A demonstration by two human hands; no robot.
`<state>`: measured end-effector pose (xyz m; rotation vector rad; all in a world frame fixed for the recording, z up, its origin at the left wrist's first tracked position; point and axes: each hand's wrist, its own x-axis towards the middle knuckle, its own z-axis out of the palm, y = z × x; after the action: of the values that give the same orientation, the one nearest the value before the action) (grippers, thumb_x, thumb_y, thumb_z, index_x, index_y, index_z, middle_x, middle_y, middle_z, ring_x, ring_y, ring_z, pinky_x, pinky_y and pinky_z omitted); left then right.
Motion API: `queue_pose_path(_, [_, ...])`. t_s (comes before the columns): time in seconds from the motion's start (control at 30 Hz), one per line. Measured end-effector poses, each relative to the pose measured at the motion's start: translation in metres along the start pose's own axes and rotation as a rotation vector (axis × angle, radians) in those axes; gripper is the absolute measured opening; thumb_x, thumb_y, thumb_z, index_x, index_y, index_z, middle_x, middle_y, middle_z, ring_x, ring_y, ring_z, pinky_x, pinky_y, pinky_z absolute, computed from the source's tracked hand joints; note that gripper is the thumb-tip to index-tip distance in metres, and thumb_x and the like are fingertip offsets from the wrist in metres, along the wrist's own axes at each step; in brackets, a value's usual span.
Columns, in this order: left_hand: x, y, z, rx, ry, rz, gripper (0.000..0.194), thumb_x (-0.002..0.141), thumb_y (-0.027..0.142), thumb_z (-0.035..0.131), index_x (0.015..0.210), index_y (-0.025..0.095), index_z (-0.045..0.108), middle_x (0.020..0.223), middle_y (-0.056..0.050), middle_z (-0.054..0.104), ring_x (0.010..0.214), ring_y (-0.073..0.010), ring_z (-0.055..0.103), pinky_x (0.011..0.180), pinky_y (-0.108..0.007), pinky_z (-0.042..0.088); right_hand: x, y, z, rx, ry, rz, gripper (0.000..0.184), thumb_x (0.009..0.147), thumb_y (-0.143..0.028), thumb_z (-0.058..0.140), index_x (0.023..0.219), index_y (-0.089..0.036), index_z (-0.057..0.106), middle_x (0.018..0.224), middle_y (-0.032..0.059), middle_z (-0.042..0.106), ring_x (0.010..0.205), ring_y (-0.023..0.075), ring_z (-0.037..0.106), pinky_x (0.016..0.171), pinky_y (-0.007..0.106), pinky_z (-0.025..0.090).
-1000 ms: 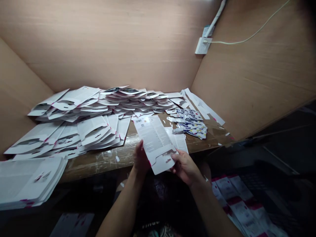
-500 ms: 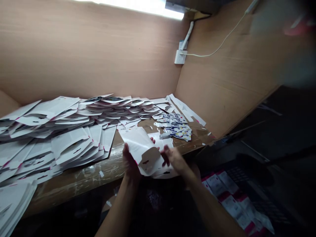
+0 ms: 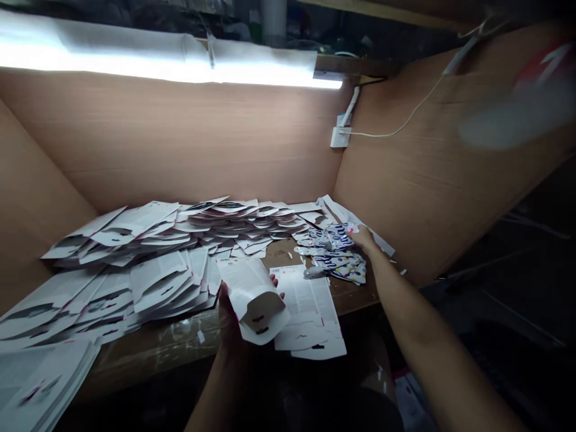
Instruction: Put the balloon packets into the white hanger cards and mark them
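My left hand (image 3: 231,315) holds a white paper envelope (image 3: 245,282) over the table's front edge, fingers wrapped behind it. The envelope's mouth gapes toward me, and its flap has a hang hole. Off to the right, my right hand (image 3: 362,238) reaches to the far end of a pile of folded foil balloons (image 3: 339,264), white with coloured dots, blue lettering and silvery tails. Its fingertips close on the edge of a dotted balloon there, partly hidden. Between the hands, more flat white envelopes (image 3: 306,306) lie overlapping at the table edge.
Heaps of white envelopes (image 3: 157,270) cover the left and back of the table (image 3: 180,336). A thicker stack (image 3: 54,384) sits at the near left. White paper strips (image 3: 342,210) lie by the right cardboard wall (image 3: 405,180). A socket (image 3: 341,137) with a cord is at the back corner.
My right hand has left the envelope's mouth and moved right and away to the balloon pile. My left hand still holds the envelope. The view has tilted upward.
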<state>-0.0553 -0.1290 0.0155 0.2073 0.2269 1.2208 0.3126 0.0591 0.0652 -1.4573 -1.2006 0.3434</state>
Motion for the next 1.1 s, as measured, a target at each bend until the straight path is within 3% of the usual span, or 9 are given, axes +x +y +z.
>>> queue_pose_path(0.17, [0.006, 0.008, 0.003, 0.006, 0.046, 0.040, 0.104, 0.089, 0.080, 0.058, 0.165, 0.014, 0.033, 0.140, -0.023, 0.068, 0.130, -0.0421, 0.065, 0.110, -0.066, 0.050, -0.010, 0.003, -0.021, 0.172, -0.039, 0.111, 0.032, 0.079, -0.047, 0.077, 0.086, -0.021, 0.060, 0.086, 0.0077, 0.074, 0.078, 0.0215, 0.070, 0.067, 0.035, 0.056])
queue_pose_path(0.3, [0.021, -0.005, 0.015, 0.039, 0.060, 0.074, 0.095, 0.090, 0.081, 0.056, 0.159, 0.018, 0.044, 0.133, -0.021, 0.072, 0.125, -0.0412, 0.068, 0.107, -0.069, 0.050, -0.075, -0.014, -0.023, 0.602, -0.057, 0.103, 0.048, 0.070, -0.042, 0.087, 0.107, -0.024, 0.063, 0.098, 0.0043, 0.076, 0.082, 0.0219, 0.074, 0.075, 0.040, 0.063])
queue_pose_path(0.4, [0.030, -0.019, 0.024, 0.057, 0.077, 0.080, 0.089, 0.087, 0.083, 0.058, 0.151, 0.021, 0.054, 0.124, -0.018, 0.075, 0.118, -0.0413, 0.071, 0.104, -0.070, 0.051, -0.152, -0.036, -0.022, 0.564, -0.066, -0.080, 0.029, 0.089, -0.043, 0.075, 0.110, -0.024, 0.067, 0.101, 0.0063, 0.077, 0.093, 0.0249, 0.076, 0.082, 0.042, 0.064])
queue_pose_path(0.53, [0.032, -0.027, 0.033, 0.057, 0.081, 0.033, 0.085, 0.085, 0.083, 0.060, 0.139, 0.018, 0.063, 0.115, -0.018, 0.077, 0.114, -0.0426, 0.072, 0.101, -0.068, 0.053, -0.227, -0.056, -0.024, 0.311, -0.408, -0.454, 0.016, 0.098, -0.037, 0.064, 0.103, -0.026, 0.075, 0.105, 0.0085, 0.080, 0.106, 0.0316, 0.077, 0.088, 0.049, 0.065])
queue_pose_path(0.67, [0.025, -0.025, 0.038, 0.043, 0.048, 0.049, 0.080, 0.086, 0.082, 0.061, 0.134, 0.018, 0.065, 0.105, -0.016, 0.078, 0.106, -0.0402, 0.074, 0.099, -0.065, 0.055, -0.236, -0.061, -0.022, 0.213, -0.603, -0.792, 0.025, 0.100, -0.017, 0.058, 0.116, -0.028, 0.074, 0.118, 0.0067, 0.080, 0.116, 0.0274, 0.075, 0.100, 0.051, 0.062])
queue_pose_path(0.8, [0.021, -0.032, 0.041, 0.026, 0.045, 0.041, 0.074, 0.088, 0.076, 0.063, 0.129, 0.015, 0.068, 0.097, -0.014, 0.078, 0.097, -0.0356, 0.076, 0.099, -0.058, 0.057, -0.232, -0.069, -0.010, 0.032, -0.543, -1.043, 0.036, 0.103, -0.008, 0.051, 0.130, -0.024, 0.067, 0.124, 0.0108, 0.078, 0.123, 0.0257, 0.071, 0.103, 0.047, 0.059])
queue_pose_path(0.93, [0.018, -0.036, 0.040, 0.007, 0.105, 0.057, 0.069, 0.087, 0.073, 0.067, 0.119, 0.012, 0.070, 0.095, -0.014, 0.078, 0.098, -0.0357, 0.076, 0.099, -0.053, 0.058, -0.258, -0.087, 0.002, -0.113, -0.304, -0.998, 0.036, 0.102, -0.014, 0.056, 0.138, -0.018, 0.063, 0.121, 0.0167, 0.075, 0.113, 0.0302, 0.072, 0.094, 0.048, 0.059])
queue_pose_path(1.03, [0.016, -0.035, 0.040, 0.052, 0.102, 0.098, 0.068, 0.086, 0.076, 0.066, 0.113, 0.014, 0.071, 0.096, -0.014, 0.078, 0.104, -0.0385, 0.074, 0.100, -0.056, 0.056, -0.283, -0.093, 0.007, -0.129, -0.346, -0.953, 0.047, 0.103, -0.028, 0.060, 0.147, -0.011, 0.053, 0.122, 0.0204, 0.073, 0.119, 0.0351, 0.068, 0.098, 0.053, 0.056])
queue_pose_path(1.1, [0.016, -0.035, 0.039, 0.191, 0.091, 0.077, 0.083, 0.084, 0.086, 0.056, 0.119, 0.012, 0.070, 0.109, -0.018, 0.077, 0.113, -0.0417, 0.071, 0.103, -0.057, 0.053, -0.286, -0.092, 0.010, -0.155, -0.390, -0.976, 0.045, 0.105, -0.025, 0.051, 0.148, -0.012, 0.052, 0.122, 0.0193, 0.073, 0.120, 0.0352, 0.067, 0.100, 0.054, 0.055])
